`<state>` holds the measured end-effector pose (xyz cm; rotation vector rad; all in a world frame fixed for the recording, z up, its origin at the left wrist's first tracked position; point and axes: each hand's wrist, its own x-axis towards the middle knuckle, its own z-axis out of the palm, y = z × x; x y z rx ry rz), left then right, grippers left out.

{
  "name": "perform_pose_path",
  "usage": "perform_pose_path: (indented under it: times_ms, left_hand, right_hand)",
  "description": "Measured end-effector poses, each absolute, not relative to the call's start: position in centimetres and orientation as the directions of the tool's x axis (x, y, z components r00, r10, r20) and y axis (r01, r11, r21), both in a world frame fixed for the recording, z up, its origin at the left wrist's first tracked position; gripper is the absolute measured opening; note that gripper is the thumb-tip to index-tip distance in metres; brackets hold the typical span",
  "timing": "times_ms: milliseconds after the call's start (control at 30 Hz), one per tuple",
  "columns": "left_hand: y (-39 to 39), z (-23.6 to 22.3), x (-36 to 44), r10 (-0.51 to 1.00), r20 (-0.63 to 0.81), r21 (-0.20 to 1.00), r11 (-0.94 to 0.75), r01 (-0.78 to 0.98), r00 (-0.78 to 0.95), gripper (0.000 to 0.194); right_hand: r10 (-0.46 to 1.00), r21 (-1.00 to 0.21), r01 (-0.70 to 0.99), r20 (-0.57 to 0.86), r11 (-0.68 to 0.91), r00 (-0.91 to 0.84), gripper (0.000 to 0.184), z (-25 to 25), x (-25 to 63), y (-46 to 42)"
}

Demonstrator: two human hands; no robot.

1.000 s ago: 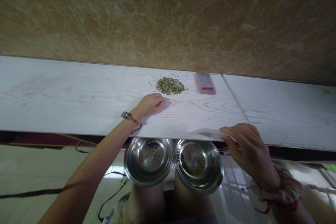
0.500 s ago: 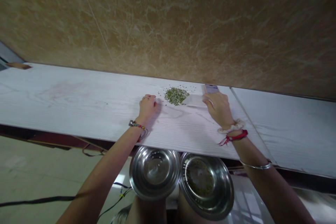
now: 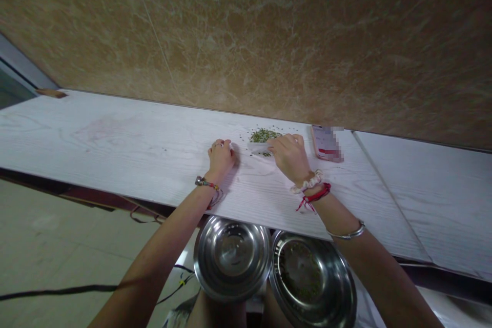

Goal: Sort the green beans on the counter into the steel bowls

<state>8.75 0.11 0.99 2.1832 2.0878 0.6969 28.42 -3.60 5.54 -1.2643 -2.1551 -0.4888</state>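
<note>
My right hand (image 3: 291,154) pinches a thin, whitish, see-through card (image 3: 259,147) by its right end. The card stretches left across the near side of a pile of small green beans (image 3: 265,135), with a few beans on the near side of it. My left hand (image 3: 222,158) rests on the white wood-grain tabletop (image 3: 184,138), left of the pile and apart from it. Its fingers are curled in, with nothing visible in them. Below the table edge are two steel bowls: the left bowl (image 3: 232,259) holds no beans that I can see, while green beans lie in the right bowl (image 3: 313,277).
A phone (image 3: 326,143) lies to the right of the pile, near the brown marbled wall (image 3: 246,36). At the far left is a small brown piece (image 3: 52,93) by a frame. A black cable (image 3: 57,292) crosses at lower left. The bowls rest over my knees.
My right hand has carried the card from the table's front edge up to the beans, then leftward along the pile's near side. The left hand stays beside the pile. The view has shifted.
</note>
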Motion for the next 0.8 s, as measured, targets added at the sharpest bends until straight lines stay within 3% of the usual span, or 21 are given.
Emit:
perform_pose_path:
  times_ms: [333,800]
  left_hand:
    - [-0.3,1.7,9.0,0.976,0.217,0.298,-0.068,0.952,0.002,0.037]
    - [0.1,1.5,9.0,0.969,0.248,0.338,-0.082,0.938,-0.005,0.035]
  right_hand:
    - [0.624,0.007,0.84,0.666,0.542,-0.408,0.016,5.0,28.9,-4.4]
    - [0.579,0.038,0.795,0.665,0.605,-0.472,0.013,5.3,29.8,-7.3]
